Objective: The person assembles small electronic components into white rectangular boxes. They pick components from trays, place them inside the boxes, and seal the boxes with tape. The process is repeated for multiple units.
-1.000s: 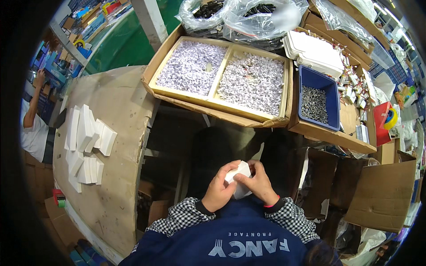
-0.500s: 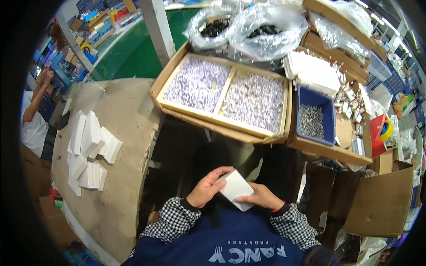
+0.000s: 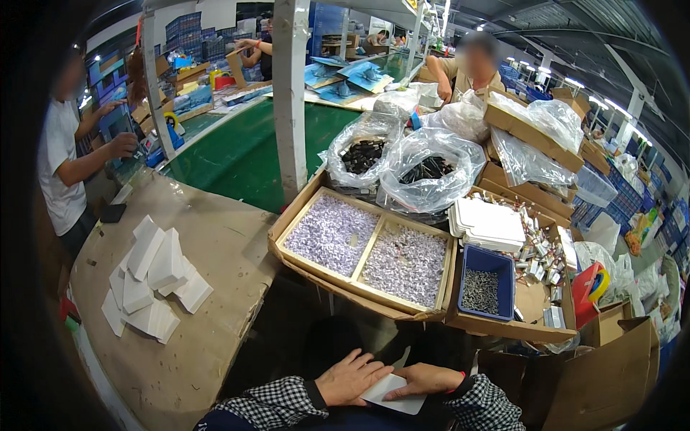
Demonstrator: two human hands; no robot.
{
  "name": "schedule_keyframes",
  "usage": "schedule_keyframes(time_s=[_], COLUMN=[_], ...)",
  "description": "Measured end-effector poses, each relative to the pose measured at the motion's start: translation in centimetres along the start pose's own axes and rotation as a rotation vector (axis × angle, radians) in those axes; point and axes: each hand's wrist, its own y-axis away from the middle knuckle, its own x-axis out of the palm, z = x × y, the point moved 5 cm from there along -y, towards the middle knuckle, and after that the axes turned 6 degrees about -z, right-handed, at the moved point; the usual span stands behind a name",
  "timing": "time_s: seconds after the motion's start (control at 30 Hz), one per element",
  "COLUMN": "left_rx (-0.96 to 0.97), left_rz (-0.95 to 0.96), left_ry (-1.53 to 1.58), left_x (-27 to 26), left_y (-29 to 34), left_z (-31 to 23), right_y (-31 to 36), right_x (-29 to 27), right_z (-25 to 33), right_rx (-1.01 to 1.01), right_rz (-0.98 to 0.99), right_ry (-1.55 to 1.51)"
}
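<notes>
Low in front of me, close to my body, I hold a flat white rectangular case (image 3: pixel 404 404) with a smooth face. My left hand (image 3: pixel 351 378) grips its left side, the fingers stretched across the upper edge. My right hand (image 3: pixel 429 380) holds the right side, its thumb pressed on the face. The case's underside and the fingers beneath are hidden. On the brown board to my left lies a loose pile of similar white cases (image 3: pixel 149 276), several leaning on one another.
Ahead stands a cardboard tray (image 3: pixel 345 287) with two compartments of small pale parts. Beside it are a blue bin (image 3: pixel 489 284) of small metal parts and stacked white plates (image 3: pixel 489 224). Clear bags (image 3: pixel 431 169) of black parts sit behind. An open carton (image 3: pixel 604 381) stands right. Co-workers are beyond.
My view has tilted up, so the benches and co-workers show more and my hands sit lower. My left hand's fingers now stretch over the white case, which looks flatter to me.
</notes>
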Motion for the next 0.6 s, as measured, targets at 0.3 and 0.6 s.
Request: schedule_keyframes(time_s=[0.3,0.6], left_rx=[-0.305,-0.249], left_rz=[-0.175,-0.061], left_ry=[0.977,1.567], left_x=[2.7,3.9], left_y=[0.0,-1.8], left_z=[0.8,-2.2], right_y=[5.0,5.8], right_x=[-1.0,0.3], right_z=[-1.2,3.0], right_rx=[-0.300,-0.437], right_rz=[-0.172,-0.844], right_ry=[-0.604,-0.268])
